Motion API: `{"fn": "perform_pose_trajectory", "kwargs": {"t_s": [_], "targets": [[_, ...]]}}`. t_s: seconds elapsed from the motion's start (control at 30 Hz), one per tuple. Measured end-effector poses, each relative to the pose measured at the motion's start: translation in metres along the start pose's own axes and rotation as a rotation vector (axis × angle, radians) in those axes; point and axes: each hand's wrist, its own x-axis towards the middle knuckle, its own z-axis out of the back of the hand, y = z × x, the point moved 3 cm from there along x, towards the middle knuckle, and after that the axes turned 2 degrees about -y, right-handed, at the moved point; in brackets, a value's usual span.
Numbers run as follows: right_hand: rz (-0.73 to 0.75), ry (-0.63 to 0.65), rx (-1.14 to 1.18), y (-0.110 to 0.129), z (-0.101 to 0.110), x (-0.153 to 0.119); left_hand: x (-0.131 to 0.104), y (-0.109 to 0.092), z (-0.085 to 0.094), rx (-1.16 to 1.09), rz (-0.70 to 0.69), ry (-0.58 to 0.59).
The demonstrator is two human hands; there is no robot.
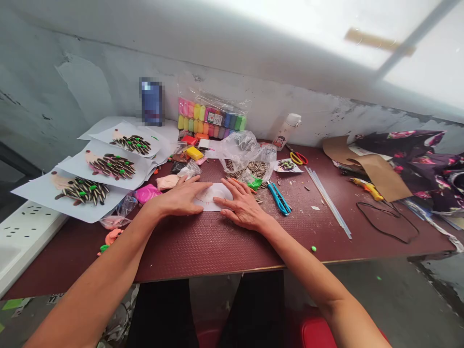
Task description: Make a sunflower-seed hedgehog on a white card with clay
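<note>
A small piece of white paper (212, 193) with a faint drawn outline lies flat on the dark red table. On its left edge rests my left hand (181, 197), fingers stretched out. My right hand (241, 203) lies spread over the paper's right side, fingertips on it. Neither hand grips anything. Just behind my right hand are a plastic bag of striped sunflower seeds (256, 169) and a lump of green clay (254, 183). Pale pink clay (167, 181) and magenta clay (147, 193) sit beside my left hand.
Left, paper sheets bear hedgehogs made of clay and seeds (110, 166); a power strip (21, 237) is nearby. A pack of coloured clay (212, 118) and a white bottle (287, 131) stand behind. Right are a blue utility knife (279, 198), scissors (298, 157), glue sticks (328, 200) and a glue gun (368, 188).
</note>
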Motion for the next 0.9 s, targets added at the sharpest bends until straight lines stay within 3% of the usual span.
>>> {"fn": "perform_pose_trajectory", "kwargs": {"t_s": [0.9], "targets": [[0.011, 0.066, -0.036, 0.015, 0.004, 0.028, 0.001, -0.001, -0.001, 0.008, 0.013, -0.027]]}}
